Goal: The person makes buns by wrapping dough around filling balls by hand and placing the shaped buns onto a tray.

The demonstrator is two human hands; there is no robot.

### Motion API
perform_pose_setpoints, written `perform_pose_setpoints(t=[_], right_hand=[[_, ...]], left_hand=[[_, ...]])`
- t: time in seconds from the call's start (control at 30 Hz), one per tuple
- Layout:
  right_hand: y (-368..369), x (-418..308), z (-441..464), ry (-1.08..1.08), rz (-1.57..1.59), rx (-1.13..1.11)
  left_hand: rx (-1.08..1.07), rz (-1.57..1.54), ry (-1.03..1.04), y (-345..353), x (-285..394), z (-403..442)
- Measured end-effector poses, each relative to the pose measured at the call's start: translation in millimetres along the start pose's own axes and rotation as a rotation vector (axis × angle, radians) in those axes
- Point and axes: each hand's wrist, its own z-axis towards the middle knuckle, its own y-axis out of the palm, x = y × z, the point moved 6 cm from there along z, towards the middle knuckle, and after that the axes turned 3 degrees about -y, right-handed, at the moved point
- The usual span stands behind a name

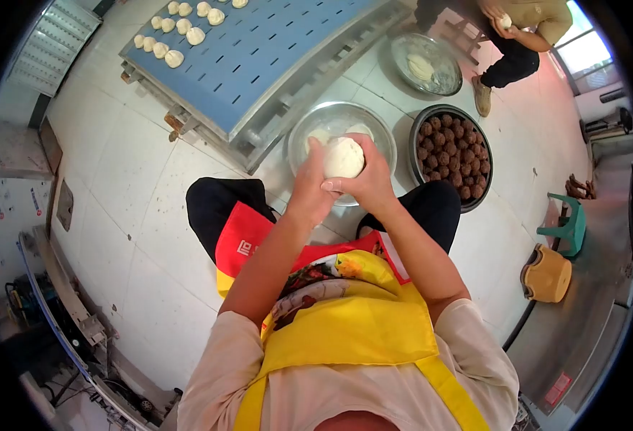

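Observation:
A round, pale dough bun (344, 158) with a pleated-looking surface sits between my two hands, above a metal bowl. My left hand (313, 183) presses against its left side, fingers pointing forward. From the right, my right hand (372, 176) wraps round it, with the thumb across its near side. Beneath them the metal bowl (303, 129) stands on the floor, and pieces of dough (360, 130) show in it past my fingers. Right of the bowl is a black basin (416, 156) heaped with dark brown filling balls (451, 152).
A blue slotted conveyor (280, 50) at the upper left carries several shaped buns (195, 36). Beyond the bowl, another metal basin (446, 79) holds dough. A seated person (521, 43) handles a pale piece there. A green stool (569, 224) and a yellow stool (548, 275) stand at right.

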Motion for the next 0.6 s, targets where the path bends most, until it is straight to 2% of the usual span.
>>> perform_pose_setpoints(t=[0.1, 0.2, 0.3, 0.4, 0.47, 0.5, 0.53, 0.6], right_hand=[[5, -8, -2, -0.243, 0.156, -0.012], [2, -9, -6, -0.149, 0.008, -0.008], [0, -5, -3, -0.173, -0.033, 0.091], [2, -5, -1, -0.301, -0.294, 0.154], [5, -10, 4, -0.331, 0.012, -0.006], [7, -15, 5, -0.341, 0.167, -0.091], [7, -12, 4, -0.256, 0.137, -0.079], [5, -8, 0, -0.093, 0.077, -0.045]], left_hand=[[0.066, 0.064, 0.119, 2, 2, -3], [0.08, 0.218, 0.096, 10, 7, -7], [0.066, 0.101, 0.027, 12, 7, -4], [-0.116, -0.117, 0.092, 23, 9, -6], [0.007, 0.298, 0.277, 27, 24, -25], [0.039, 0.331, 0.264, 24, 24, -26], [0.071, 0.364, 0.251, 22, 24, -26], [0.053, 0.091, 0.016, 10, 11, -7]])
